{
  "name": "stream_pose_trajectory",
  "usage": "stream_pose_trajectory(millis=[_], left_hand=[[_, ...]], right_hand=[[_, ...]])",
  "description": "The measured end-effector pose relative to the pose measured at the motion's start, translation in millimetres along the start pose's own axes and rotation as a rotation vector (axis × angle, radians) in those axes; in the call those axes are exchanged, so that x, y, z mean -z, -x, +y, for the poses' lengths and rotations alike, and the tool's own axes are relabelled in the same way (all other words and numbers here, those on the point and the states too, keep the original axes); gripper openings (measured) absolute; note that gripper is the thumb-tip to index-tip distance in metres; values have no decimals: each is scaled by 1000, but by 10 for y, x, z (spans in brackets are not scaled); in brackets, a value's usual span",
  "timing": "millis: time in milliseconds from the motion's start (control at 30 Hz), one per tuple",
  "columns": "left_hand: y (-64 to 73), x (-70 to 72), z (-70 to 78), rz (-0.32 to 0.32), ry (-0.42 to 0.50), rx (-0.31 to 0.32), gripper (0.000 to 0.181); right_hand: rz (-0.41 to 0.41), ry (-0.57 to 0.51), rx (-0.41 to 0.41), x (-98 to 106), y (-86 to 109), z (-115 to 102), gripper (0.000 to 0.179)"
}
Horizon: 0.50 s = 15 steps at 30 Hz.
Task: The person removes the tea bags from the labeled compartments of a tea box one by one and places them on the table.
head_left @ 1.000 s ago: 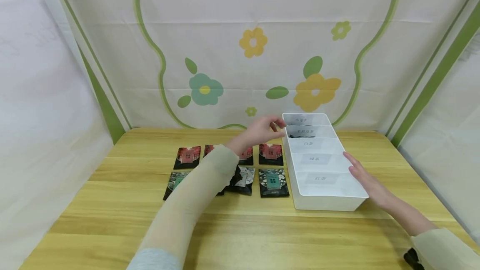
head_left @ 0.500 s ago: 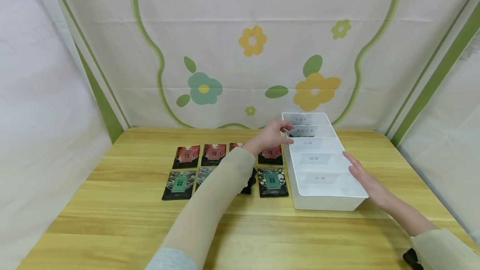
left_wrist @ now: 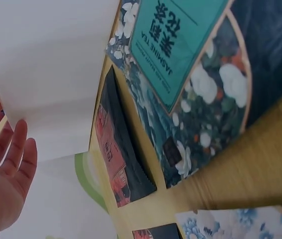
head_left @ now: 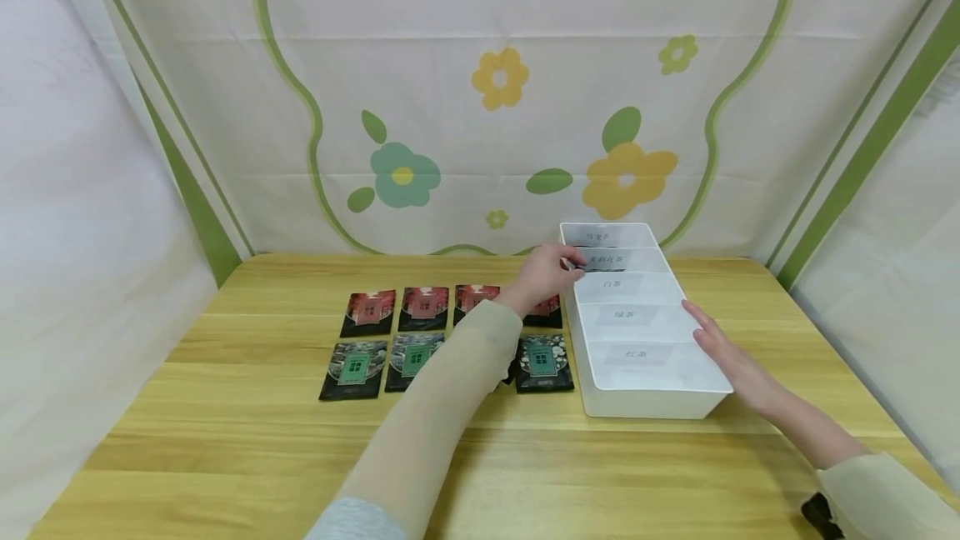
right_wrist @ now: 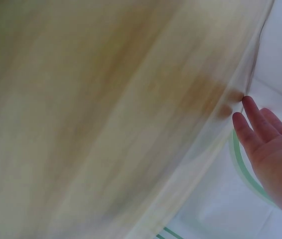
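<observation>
A long white divided box (head_left: 652, 402) with a printed label in each compartment stands right of centre on the table. At its left rim, by the second compartment from the back, my left hand (head_left: 543, 277) pinches the dark edge of a tea packet (head_left: 603, 270) between thumb and forefinger; most of that packet is hidden inside. In the left wrist view the other fingers (left_wrist: 12, 149) lie against the box's outer wall. My right hand (head_left: 731, 357) rests its outstretched fingertips (right_wrist: 250, 102) on the box's right side.
Left of the box lie two rows of tea packets, red ones (head_left: 426, 307) behind and green ones (head_left: 352, 369) in front. A jasmine tea packet (head_left: 543, 363) lies beside the box. My left forearm covers part of both rows. A flowered cloth (head_left: 420, 65) hangs behind the table.
My left hand has moved slightly right onto the box's rim, and its thumb and forefinger have come together. The right hand stays on the box's side.
</observation>
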State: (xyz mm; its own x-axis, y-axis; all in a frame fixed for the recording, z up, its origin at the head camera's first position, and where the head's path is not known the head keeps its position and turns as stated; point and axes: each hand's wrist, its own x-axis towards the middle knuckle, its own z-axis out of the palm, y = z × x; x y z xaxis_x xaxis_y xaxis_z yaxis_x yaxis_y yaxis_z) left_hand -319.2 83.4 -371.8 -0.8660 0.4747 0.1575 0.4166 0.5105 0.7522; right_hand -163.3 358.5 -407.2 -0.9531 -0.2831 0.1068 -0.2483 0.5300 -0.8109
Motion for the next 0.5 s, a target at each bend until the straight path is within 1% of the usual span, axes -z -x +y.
stream_pose_trajectory(millis=[167, 300, 400, 500], left_hand=[[2, -31, -5, 35, -40, -15, 11], [8, -47, -17, 62, -74, -30, 12], [12, -41, -16, 94, -65, -54, 13], [17, -12, 9, 134, -27, -96, 13]], right_hand=[[5, 9, 1, -9, -2, -2, 54], [5, 11, 4, -15, -2, 3, 54], [6, 9, 6, -15, 0, 10, 54], [5, 7, 5, -9, 4, 17, 54]])
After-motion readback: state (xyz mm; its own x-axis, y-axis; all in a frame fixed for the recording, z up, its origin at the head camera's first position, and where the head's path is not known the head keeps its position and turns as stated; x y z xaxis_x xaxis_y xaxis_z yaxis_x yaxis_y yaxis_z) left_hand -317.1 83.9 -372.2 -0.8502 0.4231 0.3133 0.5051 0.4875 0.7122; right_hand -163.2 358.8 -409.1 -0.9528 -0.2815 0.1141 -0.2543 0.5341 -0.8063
